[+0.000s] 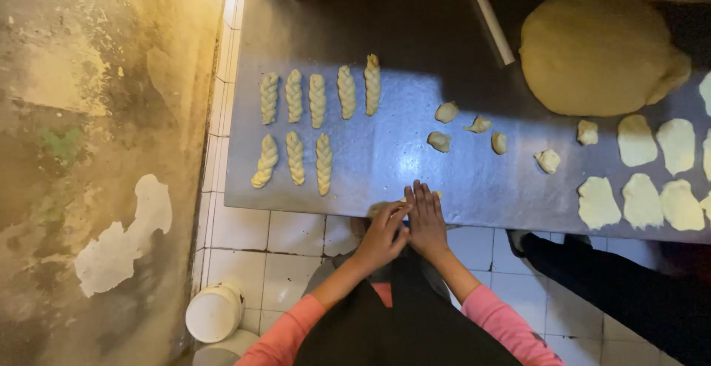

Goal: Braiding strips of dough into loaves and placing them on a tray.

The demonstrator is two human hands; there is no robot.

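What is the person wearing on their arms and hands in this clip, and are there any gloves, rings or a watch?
Both arms wear pink long sleeves pushed up, leaving the forearms bare. The left hand and right hand are bare: no gloves, and no rings or watch can be made out. A dark apron covers the front of the body between the arms.

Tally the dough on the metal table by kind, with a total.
Twisted dough sticks: 8
Small dough lumps: 6
Flat dough pieces: 8, some cut off at the frame's edge
Large dough mound: 1
Piece under the hands: 1
Total: 24
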